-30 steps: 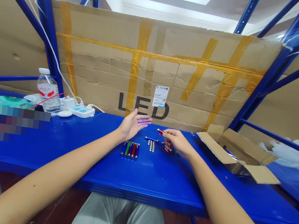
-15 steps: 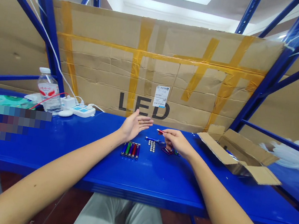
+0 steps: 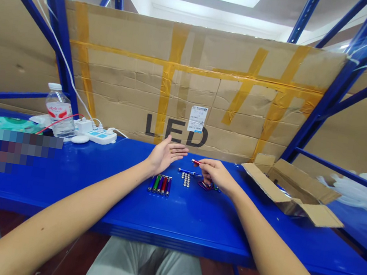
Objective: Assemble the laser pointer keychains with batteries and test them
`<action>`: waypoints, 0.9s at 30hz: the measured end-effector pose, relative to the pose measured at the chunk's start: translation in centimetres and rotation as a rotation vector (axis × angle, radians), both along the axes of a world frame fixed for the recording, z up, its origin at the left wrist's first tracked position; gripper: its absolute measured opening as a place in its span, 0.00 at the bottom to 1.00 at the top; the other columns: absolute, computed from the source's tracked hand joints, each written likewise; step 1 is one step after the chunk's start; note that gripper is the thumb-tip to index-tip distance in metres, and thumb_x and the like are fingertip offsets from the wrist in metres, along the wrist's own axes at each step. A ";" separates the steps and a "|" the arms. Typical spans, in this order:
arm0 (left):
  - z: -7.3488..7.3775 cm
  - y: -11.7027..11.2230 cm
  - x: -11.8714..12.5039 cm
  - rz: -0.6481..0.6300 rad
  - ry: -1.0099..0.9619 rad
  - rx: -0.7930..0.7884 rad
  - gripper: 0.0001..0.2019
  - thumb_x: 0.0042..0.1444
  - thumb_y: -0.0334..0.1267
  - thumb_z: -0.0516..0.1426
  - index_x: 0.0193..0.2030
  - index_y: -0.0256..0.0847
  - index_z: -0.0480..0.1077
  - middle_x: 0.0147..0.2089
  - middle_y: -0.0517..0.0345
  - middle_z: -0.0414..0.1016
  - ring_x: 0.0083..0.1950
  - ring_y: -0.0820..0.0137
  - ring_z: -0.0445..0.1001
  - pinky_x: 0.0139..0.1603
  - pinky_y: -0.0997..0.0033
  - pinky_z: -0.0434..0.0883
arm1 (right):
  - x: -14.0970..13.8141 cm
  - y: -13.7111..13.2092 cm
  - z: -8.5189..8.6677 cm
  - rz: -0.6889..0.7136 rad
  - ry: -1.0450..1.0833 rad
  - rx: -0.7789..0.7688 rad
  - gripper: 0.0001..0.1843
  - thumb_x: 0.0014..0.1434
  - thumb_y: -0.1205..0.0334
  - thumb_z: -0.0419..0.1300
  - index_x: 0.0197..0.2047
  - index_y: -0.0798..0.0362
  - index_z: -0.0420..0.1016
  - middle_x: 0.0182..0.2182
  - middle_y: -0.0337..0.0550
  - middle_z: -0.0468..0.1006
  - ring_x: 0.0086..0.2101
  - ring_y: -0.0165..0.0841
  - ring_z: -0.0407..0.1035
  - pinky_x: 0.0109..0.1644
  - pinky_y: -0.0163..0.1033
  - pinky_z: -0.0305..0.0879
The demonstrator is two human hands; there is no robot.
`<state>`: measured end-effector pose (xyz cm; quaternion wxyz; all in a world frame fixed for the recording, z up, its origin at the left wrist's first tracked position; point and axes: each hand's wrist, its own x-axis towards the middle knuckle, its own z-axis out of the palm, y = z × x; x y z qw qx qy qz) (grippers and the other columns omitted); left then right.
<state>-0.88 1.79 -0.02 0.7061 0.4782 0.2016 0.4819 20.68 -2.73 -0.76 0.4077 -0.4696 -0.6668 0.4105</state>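
Observation:
My left hand (image 3: 164, 156) is held above the blue table, fingers stretched out and palm turned to the right, with nothing in it. Between the thumb and fingers of my right hand (image 3: 215, 173) is a small red penlight tube (image 3: 196, 162) with a silver end, pointing left. Below my left hand lies a row of several coloured penlight tubes (image 3: 159, 185), side by side. Two columns of silver button cells (image 3: 185, 180) sit between the hands. A blue penlight tube (image 3: 185, 171) lies just behind them. Coloured clips (image 3: 204, 185) lie partly hidden under my right hand.
An open cardboard box (image 3: 291, 190) stands on the right of the blue table (image 3: 191, 221). To the left are a water bottle (image 3: 59, 110), a white power strip (image 3: 102, 136) and a green packet (image 3: 13, 125). A large cardboard panel (image 3: 125, 87) closes off the back.
Both hands keep almost the same place and pose, the right one still pinching the red penlight tube. Only a very slight shift of the camera view shows.

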 end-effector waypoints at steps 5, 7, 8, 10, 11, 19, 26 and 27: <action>0.0 -0.1 0.1 0.005 -0.007 -0.005 0.31 0.65 0.56 0.44 0.46 0.27 0.74 0.53 0.32 0.75 0.57 0.54 0.73 0.65 0.57 0.64 | 0.1 0.0 0.0 0.008 -0.039 0.021 0.17 0.56 0.53 0.57 0.42 0.58 0.73 0.16 0.30 0.57 0.16 0.25 0.52 0.20 0.33 0.53; 0.0 -0.1 0.1 0.003 -0.002 -0.006 0.31 0.64 0.57 0.44 0.47 0.27 0.74 0.54 0.32 0.75 0.57 0.54 0.73 0.65 0.57 0.63 | 0.2 0.0 0.0 0.009 -0.063 0.035 0.18 0.56 0.53 0.57 0.43 0.58 0.73 0.16 0.30 0.58 0.16 0.25 0.53 0.20 0.33 0.53; 0.0 -0.1 0.1 0.000 0.000 -0.004 0.31 0.64 0.57 0.44 0.48 0.27 0.73 0.54 0.32 0.75 0.58 0.54 0.73 0.65 0.57 0.63 | 0.2 0.1 0.0 0.009 -0.069 0.040 0.19 0.56 0.53 0.57 0.44 0.58 0.73 0.16 0.30 0.58 0.16 0.25 0.53 0.20 0.33 0.53; 0.0 -0.1 0.1 -0.004 0.003 -0.002 0.32 0.64 0.57 0.44 0.50 0.27 0.73 0.54 0.32 0.75 0.59 0.54 0.72 0.65 0.56 0.63 | 0.3 0.1 -0.1 0.006 -0.076 0.044 0.19 0.55 0.53 0.57 0.44 0.58 0.73 0.16 0.30 0.58 0.16 0.25 0.53 0.20 0.33 0.53; 0.0 -0.1 0.1 -0.004 0.002 -0.005 0.32 0.64 0.57 0.44 0.51 0.27 0.72 0.54 0.32 0.74 0.60 0.53 0.72 0.66 0.55 0.62 | 0.3 0.2 -0.1 0.006 -0.078 0.044 0.19 0.55 0.53 0.57 0.44 0.58 0.74 0.16 0.30 0.57 0.16 0.25 0.53 0.20 0.33 0.53; 0.0 -0.2 0.2 -0.008 -0.007 -0.009 0.32 0.65 0.57 0.44 0.49 0.25 0.73 0.55 0.30 0.74 0.59 0.53 0.72 0.66 0.55 0.62 | 0.0 -0.1 0.1 -0.001 -0.106 0.038 0.18 0.56 0.53 0.56 0.43 0.58 0.74 0.17 0.29 0.57 0.16 0.24 0.52 0.20 0.33 0.53; -0.1 -0.1 0.2 -0.013 -0.007 -0.005 0.31 0.64 0.57 0.45 0.47 0.26 0.74 0.54 0.30 0.75 0.59 0.53 0.72 0.65 0.56 0.63 | 0.0 -0.2 0.1 -0.004 -0.095 0.030 0.16 0.55 0.54 0.56 0.41 0.58 0.73 0.16 0.29 0.57 0.16 0.24 0.51 0.20 0.33 0.52; -0.1 -0.1 0.2 -0.013 -0.006 -0.005 0.31 0.64 0.57 0.45 0.47 0.27 0.74 0.54 0.31 0.75 0.59 0.53 0.72 0.65 0.56 0.63 | 0.0 -0.2 0.1 -0.004 -0.096 0.033 0.16 0.56 0.54 0.56 0.41 0.58 0.73 0.16 0.29 0.57 0.16 0.24 0.51 0.20 0.33 0.52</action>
